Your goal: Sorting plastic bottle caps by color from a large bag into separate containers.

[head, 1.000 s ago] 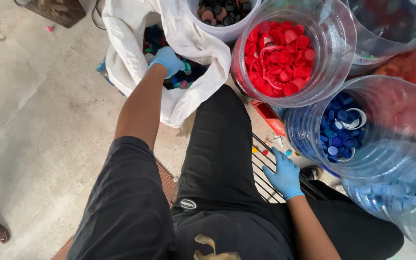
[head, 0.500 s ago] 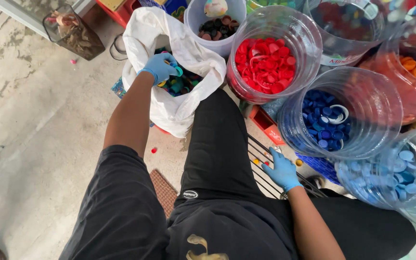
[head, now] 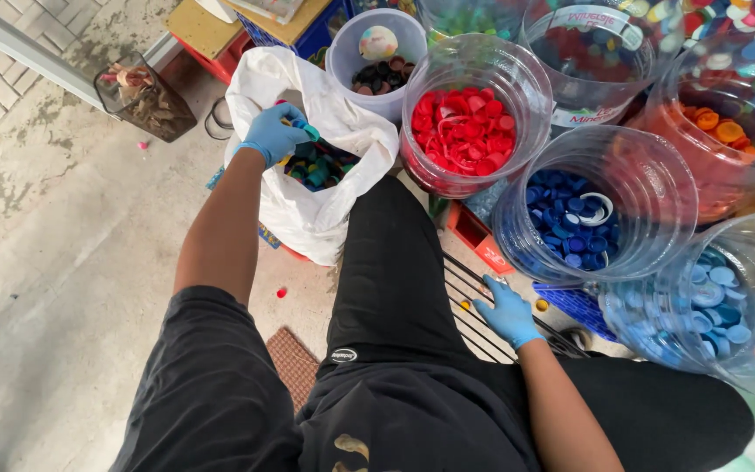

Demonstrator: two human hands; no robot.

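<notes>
The person wears thin blue rubber gloves on the left hand (head: 274,133) and right hand (head: 507,312), bare forearms above them, black short sleeves and black trousers with a small oval patch.

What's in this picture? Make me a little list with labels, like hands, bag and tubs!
left hand: blue glove, pinching a teal cap over the white bag
right hand: blue glove, fingers spread, low beside a wire rack
white bag: open, mixed-colour caps inside
red tub: clear, red caps
dark blue tub: clear, dark blue caps
light blue tub: clear, light blue caps
floor: grey concrete
</notes>
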